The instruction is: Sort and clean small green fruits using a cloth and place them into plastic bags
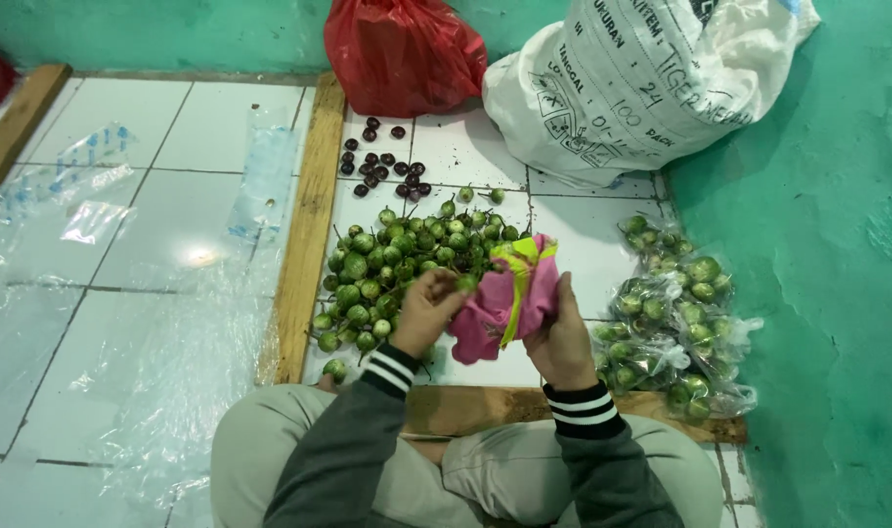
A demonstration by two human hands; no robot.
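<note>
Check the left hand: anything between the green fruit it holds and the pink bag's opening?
Nothing visible does. The left hand holds a small green fruit right at the mouth of the pink bag, which the right hand holds from the other side. The bag's inside is hidden.

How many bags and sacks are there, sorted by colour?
Red bag: 1
White sack: 1
Pink bag held in both hands: 1
Clear bags of green fruit, in a heap: too bunched to count
Total that can be counted: 3
</note>
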